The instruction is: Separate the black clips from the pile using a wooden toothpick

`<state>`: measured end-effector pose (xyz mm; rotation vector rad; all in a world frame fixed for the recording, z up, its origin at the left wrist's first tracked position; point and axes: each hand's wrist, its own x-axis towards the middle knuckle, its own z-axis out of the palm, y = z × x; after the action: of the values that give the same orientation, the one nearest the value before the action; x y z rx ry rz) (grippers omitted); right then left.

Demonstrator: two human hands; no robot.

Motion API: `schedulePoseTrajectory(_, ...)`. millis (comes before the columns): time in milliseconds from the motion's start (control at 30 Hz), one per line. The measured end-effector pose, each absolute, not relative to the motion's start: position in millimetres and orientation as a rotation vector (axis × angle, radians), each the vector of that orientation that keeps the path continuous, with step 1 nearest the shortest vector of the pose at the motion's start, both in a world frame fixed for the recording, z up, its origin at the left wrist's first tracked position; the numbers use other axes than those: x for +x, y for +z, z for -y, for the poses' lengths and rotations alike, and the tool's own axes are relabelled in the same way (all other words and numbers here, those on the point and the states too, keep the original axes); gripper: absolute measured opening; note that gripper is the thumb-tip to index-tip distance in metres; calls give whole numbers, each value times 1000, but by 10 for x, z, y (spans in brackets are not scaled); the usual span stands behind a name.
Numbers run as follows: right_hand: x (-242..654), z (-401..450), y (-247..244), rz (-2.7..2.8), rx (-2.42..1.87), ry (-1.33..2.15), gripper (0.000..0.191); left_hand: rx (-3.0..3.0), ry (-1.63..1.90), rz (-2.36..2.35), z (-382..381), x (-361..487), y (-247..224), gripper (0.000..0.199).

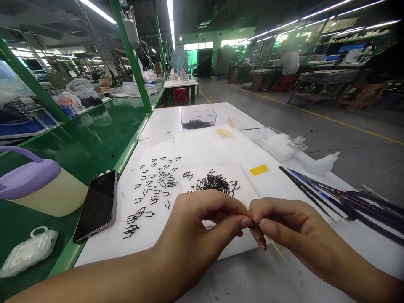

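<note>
Part: small black forked plastic clip (253,224), pinched between both hands just above the near edge of the white table (202,147).
Stick: thin pale wooden stick (277,249), slanting from the clip under the right hand.
Left hand (202,223): thumb and forefinger pinching the clip.
Right hand (284,225): fingertips pinched on the clip and stick.
Doing it well: I'd judge steady fingertips and a straight stick matter most.
Around: heap of tangled black clips (216,184) just beyond; sorted clips (151,189) spread out left.

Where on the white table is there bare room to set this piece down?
Bare white table lies between the heap of black clips and the clear box. Another patch lies between the yellow pad and the black strips. It is crowded among the scattered clips beside the phone.
</note>
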<state>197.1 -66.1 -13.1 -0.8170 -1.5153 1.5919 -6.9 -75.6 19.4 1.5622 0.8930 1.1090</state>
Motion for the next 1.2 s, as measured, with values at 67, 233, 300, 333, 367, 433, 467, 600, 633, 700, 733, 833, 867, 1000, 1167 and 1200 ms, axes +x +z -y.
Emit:
schedulePoseTrajectory(67, 1974, 664, -120, 1513, -814, 1599, 16, 1596, 1115, -877, 754, -74, 230, 11)
schedulePoseTrajectory(233, 1971, 658, -104, 1526, -812, 1612, 12, 1733, 1138, -853, 746, -92, 253, 10)
schedulePoseTrajectory(300, 1970, 654, -105, 1535, -820, 1614, 11, 1817, 1141, -877, 749, -103, 245, 8)
schedulePoseTrajectory(333, 1970, 653, -105, 1544, -824, 1613, 12, 1861, 1141, -882, 751, -108, 242, 7)
schedulePoseTrajectory(367, 1971, 653, -104, 1551, -828, 1612, 12, 1900, 1143, -883, 753, -111, 241, 7)
schedulePoseTrajectory(433, 1971, 654, -97, 1561, -837, 1615, 14, 1961, 1153, -866, 755, -113, 242, 7)
schedulePoseTrajectory(467, 1971, 655, -91, 1565, -842, 1613, 15, 1981, 1156, -858, 754, -113, 244, 7)
schedulePoseTrajectory(600, 1969, 659, -54, 1583, -869, 1600, 15, 2033, 1150, -862, 749, -115, 249, 6)
schedulePoseTrajectory(633, 1968, 660, -43, 1588, -868, 1605, 15, 2047, 1145, -862, 751, -118, 250, 6)
schedulePoseTrajectory(700, 1968, 660, -24, 1599, -854, 1628, 14, 2079, 1134, -847, 761, -127, 253, 7)
schedulePoseTrajectory(733, 1967, 660, -18, 1601, -847, 1638, 13, 2094, 1133, -841, 768, -131, 254, 8)
schedulePoseTrajectory(833, 1956, 663, -13, 1597, -843, 1639, 14, 2119, 1153, -846, 789, -133, 248, 9)
schedulePoseTrajectory(867, 1951, 665, -15, 1596, -849, 1630, 15, 2121, 1165, -853, 793, -130, 242, 9)
schedulePoseTrajectory(1000, 1941, 667, -20, 1619, -868, 1574, 17, 2137, 1176, -849, 786, -123, 209, 10)
schedulePoseTrajectory(1167, 2016, 616, -38, 1612, -896, 1455, 13, 2323, 1269, -713, 764, -176, 157, 13)
schedulePoseTrajectory(1200, 2035, 604, -46, 1587, -895, 1431, 11, 2392, 1288, -695, 758, -191, 145, 17)
